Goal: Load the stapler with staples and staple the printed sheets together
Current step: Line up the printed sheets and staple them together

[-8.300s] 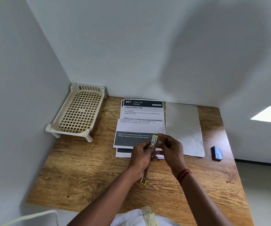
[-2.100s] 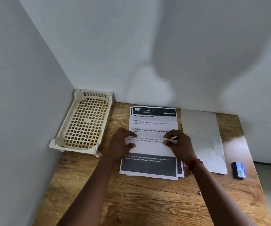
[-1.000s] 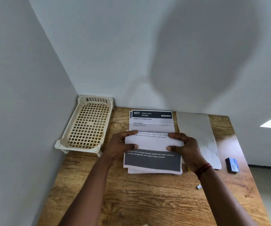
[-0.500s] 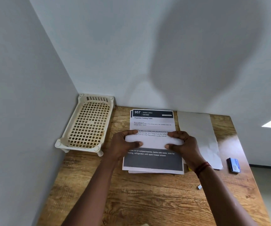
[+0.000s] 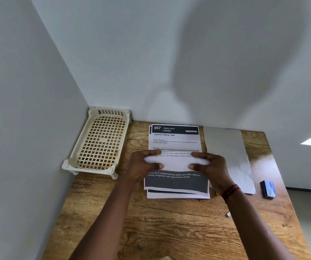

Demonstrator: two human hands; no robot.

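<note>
A: Hands status?

B: Both on the printed sheets [image 5: 175,139]. Left hand [image 5: 141,166] grips the top sheet's left edge, right hand [image 5: 211,167] its right edge. Thumbs on top, fingers curled over the far side. Top sheet looks bowed up between them; the rest of the stack lies flat on the table [image 5: 169,226].

A: Stack orientation?

B: Long axis runs away from the person toward the wall, header end far. Hands sit across it at about mid-length, one per side. Lower sheets peek out at the near edge, so I'd say it isn't squared yet.

A: Stapler?

B: Can't make it out. A yellow sliver [image 5: 216,193] shows at the stack's near right corner, just under the right wrist. Could be it, can't tell.

A: Staples?

B: Blue box [image 5: 268,188] near the table's right edge, well apart from the stack, beyond a plain sheet [image 5: 227,152] that lies just beside the stack. Probably the staple box.

A: Next reach?

B: Everything needed lies right of the stack, so the right hand is nearer and the left would pin the sheets. If the staple goes in a far corner, it's either a reach along the long axis or a turn of the stack. Judgement only.

A: Left side?

B: Lattice tray [image 5: 102,143] in the corner. Not involved.
</note>
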